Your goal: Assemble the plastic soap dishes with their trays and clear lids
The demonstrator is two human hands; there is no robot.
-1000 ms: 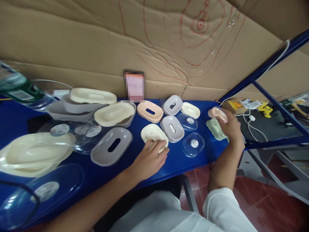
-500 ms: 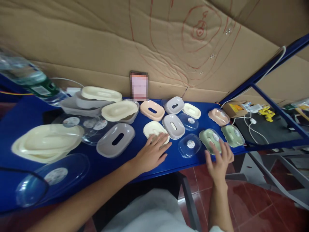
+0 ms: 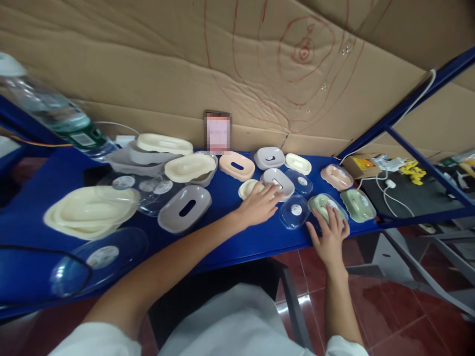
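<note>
My left hand point(image 3: 258, 206) lies flat with fingers stretched across a small cream soap dish point(image 3: 247, 188), its fingertips reaching a small grey dish point(image 3: 277, 181). My right hand point(image 3: 328, 236) is spread, fingers resting on a green soap dish under a clear lid point(image 3: 322, 203) near the table's front edge. A small clear lid with a round sticker point(image 3: 295, 211) lies between the two hands. A second green dish point(image 3: 357, 204) sits just right of my right hand, and a pink dish with a clear lid point(image 3: 336, 176) lies behind it.
The blue table point(image 3: 230, 237) also carries large cream dishes point(image 3: 91, 210), a large grey dish point(image 3: 184, 208), clear lids point(image 3: 100, 257), a peach dish point(image 3: 236, 165) and a water bottle point(image 3: 52, 116) at far left. Cardboard lines the back. Cables and chargers point(image 3: 388, 184) lie on a dark shelf to the right.
My right hand left the pink dish at the back right and came down onto the lidded green dish at the front. My left hand slid right, toward the small grey dish.
</note>
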